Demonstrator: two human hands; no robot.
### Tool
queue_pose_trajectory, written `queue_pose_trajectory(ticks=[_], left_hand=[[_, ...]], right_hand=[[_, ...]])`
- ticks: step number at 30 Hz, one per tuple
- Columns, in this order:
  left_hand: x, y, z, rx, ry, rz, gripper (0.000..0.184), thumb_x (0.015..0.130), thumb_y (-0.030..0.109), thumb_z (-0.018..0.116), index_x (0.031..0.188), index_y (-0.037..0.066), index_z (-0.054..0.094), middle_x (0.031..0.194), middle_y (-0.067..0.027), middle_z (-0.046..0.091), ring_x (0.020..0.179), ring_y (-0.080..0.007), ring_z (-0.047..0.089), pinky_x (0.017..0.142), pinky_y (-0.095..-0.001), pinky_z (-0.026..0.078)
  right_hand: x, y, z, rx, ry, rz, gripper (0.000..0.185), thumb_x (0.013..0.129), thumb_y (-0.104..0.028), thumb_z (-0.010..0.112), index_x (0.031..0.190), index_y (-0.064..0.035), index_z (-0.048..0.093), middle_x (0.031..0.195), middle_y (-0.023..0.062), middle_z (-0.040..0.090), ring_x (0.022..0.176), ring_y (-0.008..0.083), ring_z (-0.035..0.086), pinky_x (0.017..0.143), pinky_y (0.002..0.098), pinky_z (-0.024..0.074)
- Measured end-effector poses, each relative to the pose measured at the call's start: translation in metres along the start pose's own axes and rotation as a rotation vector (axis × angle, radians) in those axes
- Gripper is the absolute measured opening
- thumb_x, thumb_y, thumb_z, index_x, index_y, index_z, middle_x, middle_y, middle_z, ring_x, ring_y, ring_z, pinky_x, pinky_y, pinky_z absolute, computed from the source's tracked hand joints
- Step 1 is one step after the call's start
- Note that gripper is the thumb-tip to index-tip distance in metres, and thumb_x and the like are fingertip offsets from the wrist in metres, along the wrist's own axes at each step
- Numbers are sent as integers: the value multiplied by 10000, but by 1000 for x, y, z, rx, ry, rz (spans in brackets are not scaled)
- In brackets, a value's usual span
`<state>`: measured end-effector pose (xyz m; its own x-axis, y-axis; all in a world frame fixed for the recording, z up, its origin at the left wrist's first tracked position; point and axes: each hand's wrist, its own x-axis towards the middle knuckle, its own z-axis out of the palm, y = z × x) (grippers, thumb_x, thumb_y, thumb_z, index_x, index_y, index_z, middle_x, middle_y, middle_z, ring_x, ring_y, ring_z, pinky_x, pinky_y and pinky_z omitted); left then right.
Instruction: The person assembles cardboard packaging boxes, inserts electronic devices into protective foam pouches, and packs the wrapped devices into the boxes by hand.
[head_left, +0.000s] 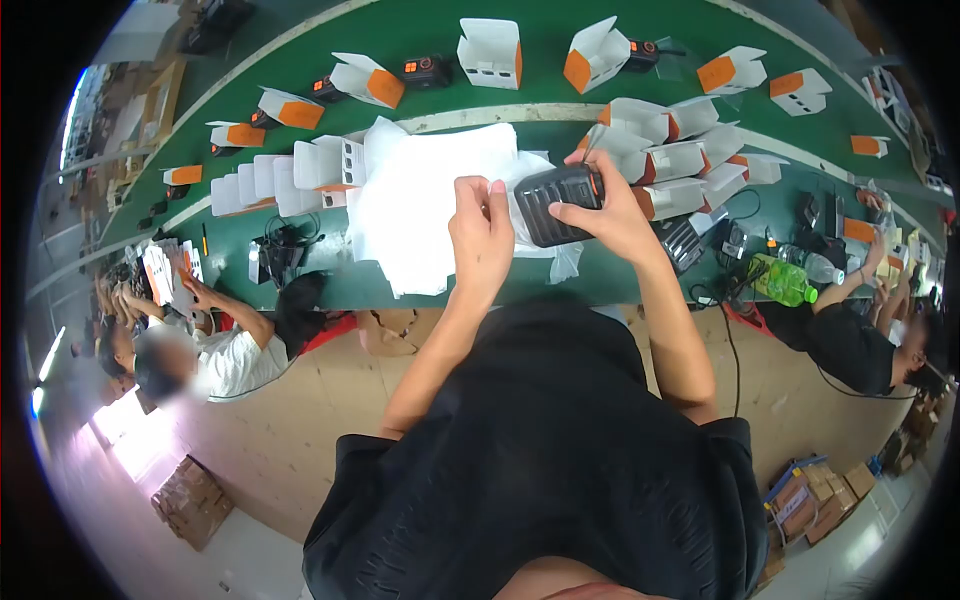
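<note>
My right hand (618, 215) grips a black ribbed device (548, 210) with orange parts at its upper right corner, the thumb lying across its front. To the left of the device, my left hand (483, 230) is closed, thumb and fingertips pinched together; what is between them, if anything, I cannot make out. Below both hands lies a pile of white plastic bags (410, 220), some of it showing between my left hand and the device. A second black ribbed device (680, 245) rests on the green bench to the right of my right wrist.
Open white-and-orange boxes (670, 160) stand grouped at the right, more boxes (285, 180) at the left. Across the bench, a green belt (440, 40) carries boxes and devices. Black cables (290, 240) and a green bottle (785, 280) lie nearby. People sit on both sides.
</note>
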<state>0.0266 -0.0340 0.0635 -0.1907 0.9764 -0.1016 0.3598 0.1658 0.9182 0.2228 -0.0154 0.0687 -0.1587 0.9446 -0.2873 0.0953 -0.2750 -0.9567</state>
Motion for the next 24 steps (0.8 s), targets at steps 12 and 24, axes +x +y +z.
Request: queue_pose_trajectory(ticks=[12,24], left_hand=[[-14,-19,5,145,28,309,174,873,-82,660,967,17,552,857,-93,552,703,-202,569,614,-333,496],[-1,-19,31,-105,-162,70,190,825,2,685,847,18,498,673,-57,471,615,-173,518,577,-357,441]], right_hand=[[0,11,31,89,368,-120,662,758,-168,925,1259,-23,517,1076,118,654,943,187,650,850,336,549],[22,34,55,134,555,-142,470,982,-194,733,1326,3,481,1078,126,572,940,183,585,817,349,512]])
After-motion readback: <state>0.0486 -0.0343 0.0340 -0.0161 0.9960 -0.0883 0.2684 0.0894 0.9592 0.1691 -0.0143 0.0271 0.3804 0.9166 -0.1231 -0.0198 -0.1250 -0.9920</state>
